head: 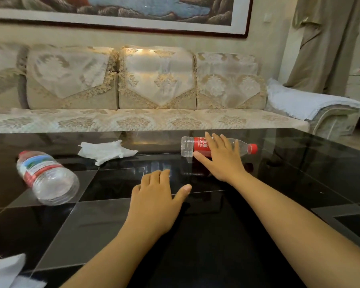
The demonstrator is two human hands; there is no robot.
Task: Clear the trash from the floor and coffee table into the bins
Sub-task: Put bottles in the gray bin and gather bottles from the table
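done: nothing visibly binned
left: red-label bottle, second bottle, tissue on counter
right hand: fingers open over red-label bottle
left hand: fingers loosely curled, empty

Two bare forearms reach in from the bottom edge, with no sleeve, watch, bracelet or ring showing anywhere along them. The left hand and the right hand are ungloved, with short, unpainted nails. Both wrists are slim and unmarked.
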